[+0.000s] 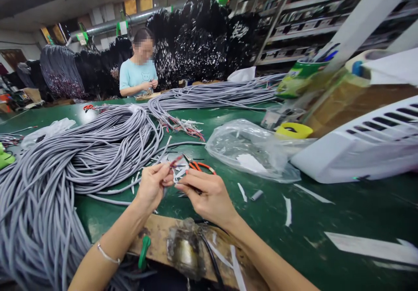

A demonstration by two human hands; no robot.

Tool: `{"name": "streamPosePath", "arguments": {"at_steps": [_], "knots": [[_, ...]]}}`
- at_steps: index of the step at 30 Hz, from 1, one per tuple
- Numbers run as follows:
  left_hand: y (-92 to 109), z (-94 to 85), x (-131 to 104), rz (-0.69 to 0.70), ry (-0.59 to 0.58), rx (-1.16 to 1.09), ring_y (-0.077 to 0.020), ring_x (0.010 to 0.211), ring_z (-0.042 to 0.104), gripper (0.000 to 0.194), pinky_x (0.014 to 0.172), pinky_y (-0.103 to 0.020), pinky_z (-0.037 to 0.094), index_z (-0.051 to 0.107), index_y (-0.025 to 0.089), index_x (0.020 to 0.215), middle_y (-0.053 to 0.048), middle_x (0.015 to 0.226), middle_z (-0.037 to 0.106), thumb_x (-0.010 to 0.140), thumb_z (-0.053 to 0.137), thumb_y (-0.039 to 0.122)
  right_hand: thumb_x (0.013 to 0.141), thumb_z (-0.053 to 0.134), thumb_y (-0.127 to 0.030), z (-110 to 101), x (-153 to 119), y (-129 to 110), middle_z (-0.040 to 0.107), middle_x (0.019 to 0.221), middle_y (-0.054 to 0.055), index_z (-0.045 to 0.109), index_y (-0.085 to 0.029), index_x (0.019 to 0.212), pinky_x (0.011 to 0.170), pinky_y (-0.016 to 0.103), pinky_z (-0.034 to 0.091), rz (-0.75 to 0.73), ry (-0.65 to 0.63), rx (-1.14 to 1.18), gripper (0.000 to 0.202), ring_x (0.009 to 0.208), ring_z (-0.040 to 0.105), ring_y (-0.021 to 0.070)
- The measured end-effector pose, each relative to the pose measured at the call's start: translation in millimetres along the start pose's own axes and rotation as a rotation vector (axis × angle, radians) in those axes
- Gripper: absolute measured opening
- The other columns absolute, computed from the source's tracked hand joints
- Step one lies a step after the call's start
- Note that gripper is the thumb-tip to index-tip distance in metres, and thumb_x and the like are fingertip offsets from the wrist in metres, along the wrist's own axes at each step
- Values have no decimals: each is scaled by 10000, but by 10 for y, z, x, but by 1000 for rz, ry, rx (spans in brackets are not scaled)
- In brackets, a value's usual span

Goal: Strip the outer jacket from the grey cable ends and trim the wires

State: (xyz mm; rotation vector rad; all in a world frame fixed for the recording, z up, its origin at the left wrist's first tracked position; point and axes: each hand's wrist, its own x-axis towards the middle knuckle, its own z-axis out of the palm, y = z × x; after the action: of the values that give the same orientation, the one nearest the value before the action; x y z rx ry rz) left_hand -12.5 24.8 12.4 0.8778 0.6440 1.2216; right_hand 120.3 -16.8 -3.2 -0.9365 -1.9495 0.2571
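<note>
Right of your right hand (205, 191), the smooth green table (261, 225) offers room among flat white strips (288, 211); rounded grey cables (107, 151) crowd the left. Over the table, your left hand (154, 181) pinches thin reddish wires (176, 160); the right's fingertips nearly meet, any hold unclear.

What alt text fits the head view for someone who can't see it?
A person's left hand pinches reddish wires above a green table, with the right hand close beside it and orange-handled pliers just beyond. Bundles of grey cable fill the left, a clear plastic bag lies to the right, and a co-worker in light blue is across the table.
</note>
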Motion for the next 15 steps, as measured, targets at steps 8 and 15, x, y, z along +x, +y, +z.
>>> {"name": "streamPosePath", "arguments": {"at_steps": [8, 15], "knots": [[159, -83, -12, -117, -158, -126, -48, 512, 381, 391, 470, -180, 241, 619, 102, 884, 27, 575, 450, 539, 772, 204, 847, 463, -242, -61, -503, 460, 639, 904, 78, 647, -193, 853, 745, 303, 479, 62, -256, -203, 190, 854, 577, 185], [108, -76, -88, -155, -290, -61, -28, 485, 347, 366, 452, -173, 177, 566, 157, 869, 37, 623, 432, 580, 757, 271, 750, 449, -28, 57, -306, 692, 642, 674, 67, 631, -167, 784, 657, 327, 467, -162, -346, -613, 232, 698, 571, 206]]}}
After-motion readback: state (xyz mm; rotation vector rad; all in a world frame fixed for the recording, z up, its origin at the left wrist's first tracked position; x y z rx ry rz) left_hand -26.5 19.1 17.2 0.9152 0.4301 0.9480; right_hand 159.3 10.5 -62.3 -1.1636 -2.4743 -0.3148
